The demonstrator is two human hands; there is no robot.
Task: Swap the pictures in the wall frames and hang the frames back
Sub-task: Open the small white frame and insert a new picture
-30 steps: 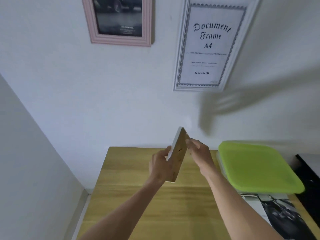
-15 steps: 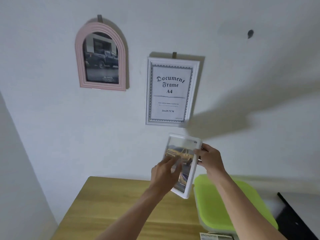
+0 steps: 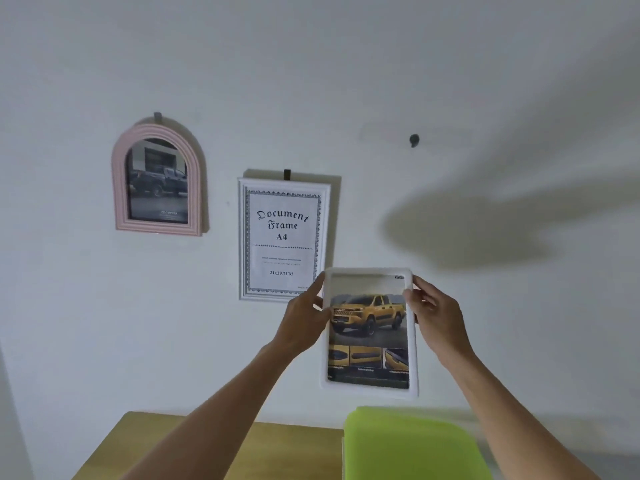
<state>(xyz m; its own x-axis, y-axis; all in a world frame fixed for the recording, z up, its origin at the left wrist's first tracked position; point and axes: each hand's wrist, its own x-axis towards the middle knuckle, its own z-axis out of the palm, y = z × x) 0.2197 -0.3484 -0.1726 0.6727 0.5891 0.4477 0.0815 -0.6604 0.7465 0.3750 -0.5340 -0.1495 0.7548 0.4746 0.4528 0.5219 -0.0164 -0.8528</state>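
I hold a white rounded frame (image 3: pixel 370 332) with a yellow pickup truck picture upright in front of the wall, picture facing me. My left hand (image 3: pixel 304 317) grips its left edge and my right hand (image 3: pixel 434 315) grips its right edge near the top. On the wall hang a pink arched frame (image 3: pixel 157 180) with a dark truck photo and a white rectangular frame (image 3: pixel 283 239) holding a "Document Frame A4" sheet. A bare dark wall hook (image 3: pixel 414 140) sits up and to the right of the held frame.
Below lies a wooden table (image 3: pixel 214 445) against the wall, with a lime green lidded box (image 3: pixel 412 445) at its right side. A side wall closes in at the far left.
The frame turned from edge-on to facing me and rose from above the table up toward the wall. My view tilted up, bringing the empty hook into sight.
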